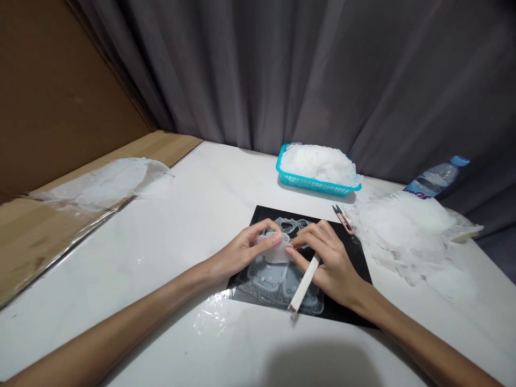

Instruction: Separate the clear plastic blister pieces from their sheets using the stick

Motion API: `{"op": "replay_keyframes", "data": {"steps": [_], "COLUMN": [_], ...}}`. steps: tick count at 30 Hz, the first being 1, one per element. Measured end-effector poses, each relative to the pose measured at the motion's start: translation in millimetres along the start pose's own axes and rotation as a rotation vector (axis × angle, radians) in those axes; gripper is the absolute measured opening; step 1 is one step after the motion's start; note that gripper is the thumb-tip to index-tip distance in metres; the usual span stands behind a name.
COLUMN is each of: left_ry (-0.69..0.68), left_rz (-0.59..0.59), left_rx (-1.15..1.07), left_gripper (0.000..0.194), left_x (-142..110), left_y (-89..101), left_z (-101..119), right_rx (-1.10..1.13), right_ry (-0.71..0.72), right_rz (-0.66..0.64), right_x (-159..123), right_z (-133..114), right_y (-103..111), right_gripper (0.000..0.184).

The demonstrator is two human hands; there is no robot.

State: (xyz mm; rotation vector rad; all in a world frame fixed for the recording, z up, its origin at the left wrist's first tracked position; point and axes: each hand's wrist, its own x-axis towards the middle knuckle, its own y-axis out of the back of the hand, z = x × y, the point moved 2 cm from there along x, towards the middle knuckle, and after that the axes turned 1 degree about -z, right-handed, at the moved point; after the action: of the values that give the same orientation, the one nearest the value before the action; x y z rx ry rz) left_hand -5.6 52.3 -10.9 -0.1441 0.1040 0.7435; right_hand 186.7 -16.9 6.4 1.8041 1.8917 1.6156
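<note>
My left hand [258, 244] pinches a small translucent white sheet piece [278, 253] between thumb and fingers. At that piece's right edge are the fingertips of my right hand [324, 255], which also holds a slim white stick-like tool [304, 285] slanting down toward me. Its lower end has a dark red mark; the upper end is hidden by my fingers. Beneath both hands lies a black mat [350, 290]. On it rest clear molded plastic sheets [266, 277] with rounded outlines, partly covered by my hands, and a cut-out translucent frame [288, 224].
Pink-handled thread snips [343, 219] lie at the mat's upper right. Behind stands a turquoise basket [318, 185] heaped with white pieces. A pile of translucent sheets [407, 231] and a water bottle [437, 178] are right. More sheets [108, 183] lie on cardboard [52, 231] at left.
</note>
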Motion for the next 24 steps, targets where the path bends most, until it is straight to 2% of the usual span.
{"op": "replay_keyframes", "data": {"steps": [5,7,9,11,13,16,17,19,24], "left_ry": [-0.113,-0.172,-0.250,-0.340,-0.386,-0.389,-0.382,-0.374,-0.424], "left_rz": [-0.085,-0.118,-0.160,-0.221,-0.264,-0.252,-0.241,-0.211,-0.087], "left_rx": [0.327,0.503,0.709,0.920,1.080,1.207,1.230,1.262,1.277], "left_gripper": [0.027,0.037,0.046,0.044,0.043,0.050,0.052,0.053,0.051], "left_x": [-3,-7,-11,-14,-14,-14,-14,-15,-18], "left_y": [1.6,0.4,-2.3,-5.9,-8.5,-8.7,-8.4,-7.7,-8.3], "left_z": [-1,-1,-1,-1,-2,-4,-6,-8,-11], "right_rx": [0.047,0.035,-0.020,-0.120,-0.309,-0.606,-0.671,-0.758,-0.692], "right_ry": [-0.013,-0.080,-0.191,-0.282,-0.298,-0.273,-0.277,-0.276,-0.206], "right_rz": [-0.036,0.018,0.169,0.356,0.507,0.663,0.672,0.602,0.261], "right_x": [8,15,24,37,54,86,97,118,147], "right_z": [3,12,29,53,80,119,130,149,175], "right_y": [18,34,56,79,101,121,122,117,76], "right_gripper": [0.005,0.006,0.009,0.012,0.014,0.023,0.025,0.028,0.030]}}
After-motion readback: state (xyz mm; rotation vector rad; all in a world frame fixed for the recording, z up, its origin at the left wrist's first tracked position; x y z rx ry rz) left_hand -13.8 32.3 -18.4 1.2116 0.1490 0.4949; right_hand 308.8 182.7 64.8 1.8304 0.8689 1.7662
